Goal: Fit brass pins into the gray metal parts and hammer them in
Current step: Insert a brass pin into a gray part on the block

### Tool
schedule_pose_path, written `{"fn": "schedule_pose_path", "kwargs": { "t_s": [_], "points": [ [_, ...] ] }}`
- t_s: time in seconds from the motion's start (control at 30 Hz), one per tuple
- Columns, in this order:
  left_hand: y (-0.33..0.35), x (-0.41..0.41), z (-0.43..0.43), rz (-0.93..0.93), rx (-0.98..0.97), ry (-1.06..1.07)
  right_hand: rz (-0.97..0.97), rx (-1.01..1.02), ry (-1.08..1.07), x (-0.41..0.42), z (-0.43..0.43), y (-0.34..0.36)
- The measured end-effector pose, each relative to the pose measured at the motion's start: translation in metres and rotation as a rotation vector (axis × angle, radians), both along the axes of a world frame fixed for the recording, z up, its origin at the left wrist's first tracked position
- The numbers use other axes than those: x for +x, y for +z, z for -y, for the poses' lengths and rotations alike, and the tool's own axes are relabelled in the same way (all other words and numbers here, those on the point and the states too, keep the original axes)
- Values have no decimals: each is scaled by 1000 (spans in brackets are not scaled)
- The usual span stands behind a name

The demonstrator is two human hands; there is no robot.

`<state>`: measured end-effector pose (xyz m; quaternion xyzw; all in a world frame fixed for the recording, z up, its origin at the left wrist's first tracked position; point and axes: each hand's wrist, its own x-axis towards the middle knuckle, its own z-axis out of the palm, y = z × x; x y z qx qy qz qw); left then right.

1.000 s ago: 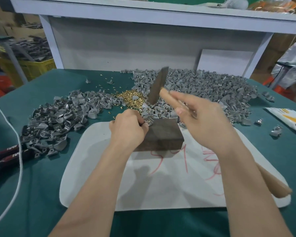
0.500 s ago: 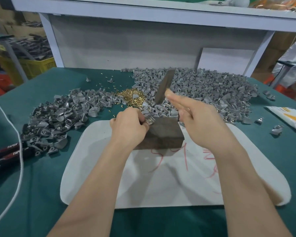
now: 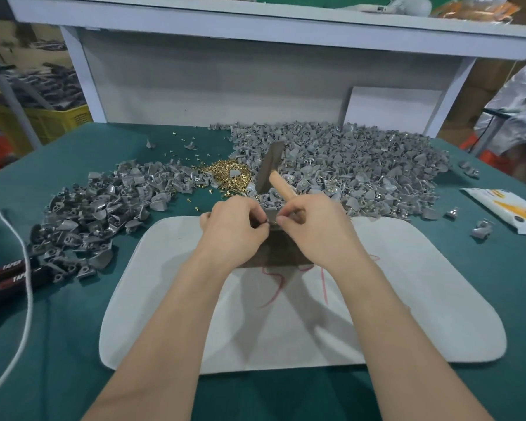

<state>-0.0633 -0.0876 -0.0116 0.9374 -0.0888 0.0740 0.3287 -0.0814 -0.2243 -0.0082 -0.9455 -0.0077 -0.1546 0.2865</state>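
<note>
On the green table [image 3: 73, 344], dead centre: white mat [image 3: 407, 299], dark block [image 3: 281, 253] at its twelve o'clock edge. Both hands meet over the block. Left hand [image 3: 234, 229] pinches a gray part [image 3: 271, 214]; right hand [image 3: 316, 232] grips the hammer [image 3: 271, 162], head upright, thumb and forefinger at the same part. Pin itself too small to see. Risk, by my reckoning: a crooked pin bends under the blow; both hands sit close. Around: big heap [image 3: 362, 165] at one o'clock, second heap [image 3: 97, 214] at nine, brass pins [image 3: 228, 176] at eleven, pliers [image 3: 6, 271] far nine. Hammer handle crowds the pinch.
</note>
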Motion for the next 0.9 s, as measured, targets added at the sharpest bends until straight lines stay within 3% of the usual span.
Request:
{"fn": "schedule_pose_path", "kwargs": {
  "t_s": [0.4, 0.5, 0.67, 0.9],
  "points": [
    [1, -1, 2, 9, -18, -62, -45, -162, -23, 0, -8, 5],
    [-1, 0, 1, 7, -12, -51, -53, -103, 10, 2, -5, 4],
    [-5, 5, 0, 28, 29, 101, 47, 216, 91, -3, 14, 12],
    [-6, 7, -1, 22, 29, 161, 125, 94, 90, -15, 27, 27]
  ]
}}
